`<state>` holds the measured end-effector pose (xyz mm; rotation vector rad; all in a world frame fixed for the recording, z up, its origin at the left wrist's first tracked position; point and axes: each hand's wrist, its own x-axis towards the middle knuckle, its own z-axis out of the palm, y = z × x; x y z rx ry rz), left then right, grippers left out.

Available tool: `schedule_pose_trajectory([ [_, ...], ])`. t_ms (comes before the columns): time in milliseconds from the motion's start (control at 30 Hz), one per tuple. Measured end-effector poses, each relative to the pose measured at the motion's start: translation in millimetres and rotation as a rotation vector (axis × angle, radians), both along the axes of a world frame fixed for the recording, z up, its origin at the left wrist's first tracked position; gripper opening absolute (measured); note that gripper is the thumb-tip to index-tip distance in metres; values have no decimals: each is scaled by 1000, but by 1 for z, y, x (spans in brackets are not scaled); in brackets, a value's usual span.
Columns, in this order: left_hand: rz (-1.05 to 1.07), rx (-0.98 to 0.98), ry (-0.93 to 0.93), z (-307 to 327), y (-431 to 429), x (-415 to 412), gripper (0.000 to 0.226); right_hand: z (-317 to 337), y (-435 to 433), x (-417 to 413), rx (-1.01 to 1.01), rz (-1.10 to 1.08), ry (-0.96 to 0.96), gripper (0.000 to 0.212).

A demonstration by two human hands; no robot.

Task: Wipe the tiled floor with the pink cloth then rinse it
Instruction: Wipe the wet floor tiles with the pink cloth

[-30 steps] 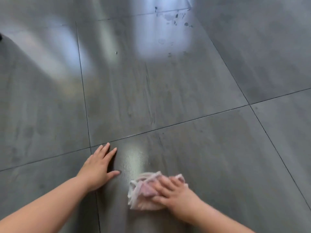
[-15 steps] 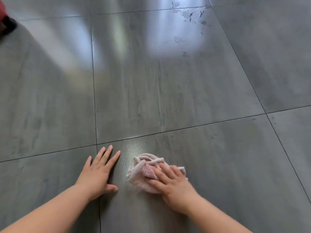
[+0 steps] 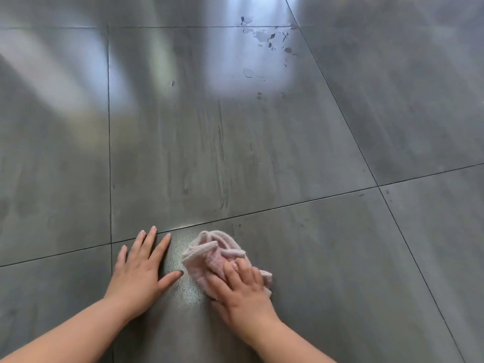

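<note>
On the grey tiled floor (image 3: 262, 153), just below 1 grout line (image 3: 262, 211), right hand (image 3: 241, 292) pressed the bunched pink cloth (image 3: 207, 258) with near-straight fingers (image 3: 246, 272); left hand (image 3: 138, 273) lay flat beside it, released.

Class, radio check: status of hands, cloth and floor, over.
Left hand flat on tiled floor. Right hand presses bunched pink cloth. Wet spots ahead, nothing blocking.
</note>
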<state>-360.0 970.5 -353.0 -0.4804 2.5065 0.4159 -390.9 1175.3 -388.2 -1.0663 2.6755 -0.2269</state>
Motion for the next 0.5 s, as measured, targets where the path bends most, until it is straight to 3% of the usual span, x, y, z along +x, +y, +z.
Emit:
schedule_pose_trajectory([
  [67,-119,-37,-17,-3,-2,3,94,-7,4,-9,-3,114,25,44],
  [167,-137,-96,10,19,-12,-9,50,23,17,-41,28,-156,-96,51],
  [233,-107,-77,-27,52,-30,-22,42,56,33,-53,70,-336,-338,51],
  [300,-114,-95,19,100,-51,-43,36,105,48,-59,-10,-518,-580,50],
  [433,135,-4,125,216,-71,-62,30,222,64,-70,-231,-823,-638,47],
  [500,185,69,108,283,-71,-56,27,292,62,-67,-239,-919,-656,48],
])
